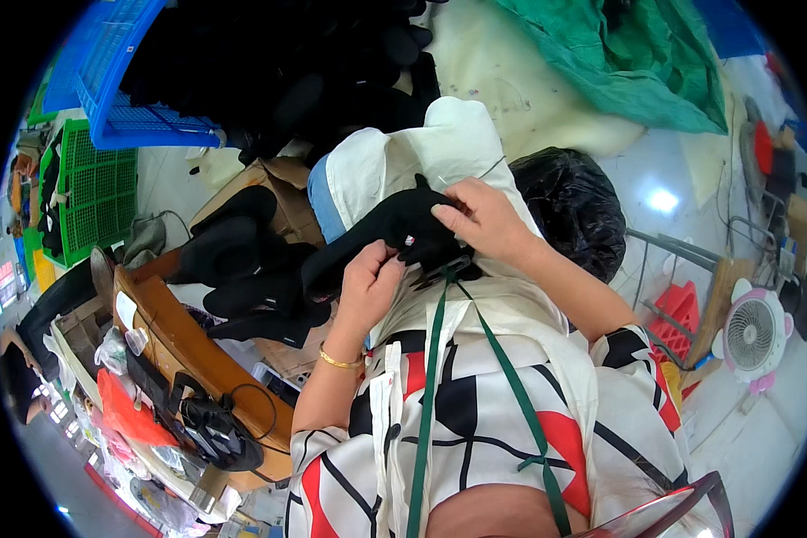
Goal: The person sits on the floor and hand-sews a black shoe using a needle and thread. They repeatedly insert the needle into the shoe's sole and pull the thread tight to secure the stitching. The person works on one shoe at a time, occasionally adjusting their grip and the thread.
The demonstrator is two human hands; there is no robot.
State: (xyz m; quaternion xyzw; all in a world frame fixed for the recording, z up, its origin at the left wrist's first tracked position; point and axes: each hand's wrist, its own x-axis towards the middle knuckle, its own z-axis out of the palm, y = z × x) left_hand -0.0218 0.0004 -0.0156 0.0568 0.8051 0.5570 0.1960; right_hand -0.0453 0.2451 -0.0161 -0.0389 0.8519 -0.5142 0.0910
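Note:
Across my lap, on the white apron (475,134), lies a black soft fabric piece (372,235), shaped somewhat like a boot or slipper. My left hand (368,280) pinches its near edge, beside a small white and red mark (410,240). With thumb and fingers closed, my right hand (482,215) holds its far right side. A small metal tool (453,267), perhaps snips, lies against the piece at the lower end of a green cord (437,336); its shape is partly hidden. Similar black pieces (242,296) are heaped to the left of my knees.
A large black pile (287,90) sits ahead beside a blue plastic crate (108,99). Left stands a wooden cabinet (166,332) with cluttered things. A black plastic bag (572,211) is close on the right; farther right are a red crate (677,318) and a fan (751,332).

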